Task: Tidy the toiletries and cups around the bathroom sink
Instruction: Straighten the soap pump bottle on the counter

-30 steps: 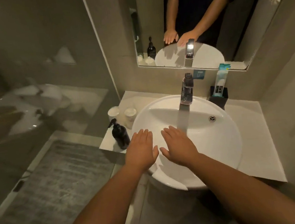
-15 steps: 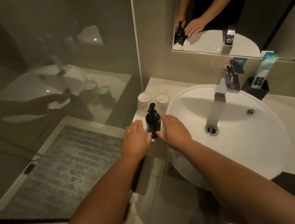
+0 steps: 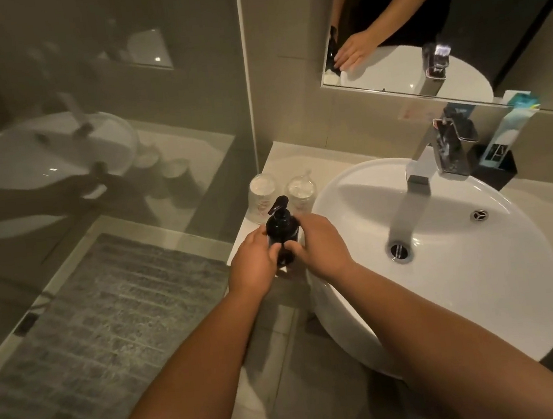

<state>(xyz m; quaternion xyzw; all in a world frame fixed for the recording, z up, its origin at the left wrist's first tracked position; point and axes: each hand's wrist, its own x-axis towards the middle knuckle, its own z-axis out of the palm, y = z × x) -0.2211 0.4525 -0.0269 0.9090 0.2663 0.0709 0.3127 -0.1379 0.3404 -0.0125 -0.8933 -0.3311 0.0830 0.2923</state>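
A black pump bottle (image 3: 281,227) stands upright on the white counter (image 3: 283,163) left of the round white sink (image 3: 446,259). My left hand (image 3: 253,263) clasps its left side and my right hand (image 3: 317,244) its right side, fingers wrapped around the lower body. Just behind the bottle stand two wrapped cups (image 3: 261,193) (image 3: 300,189), side by side. Behind the tap, a black holder (image 3: 496,168) carries a teal and white packet (image 3: 507,131).
A chrome tap (image 3: 447,152) juts over the basin. A mirror (image 3: 436,19) hangs above it. A glass shower partition (image 3: 100,126) stands close on the left, with a grey mat (image 3: 91,316) on the floor behind it. The counter's front edge lies right under my hands.
My hands left the sink rim, moved left to the pump bottle, and closed around it. The view swung left.
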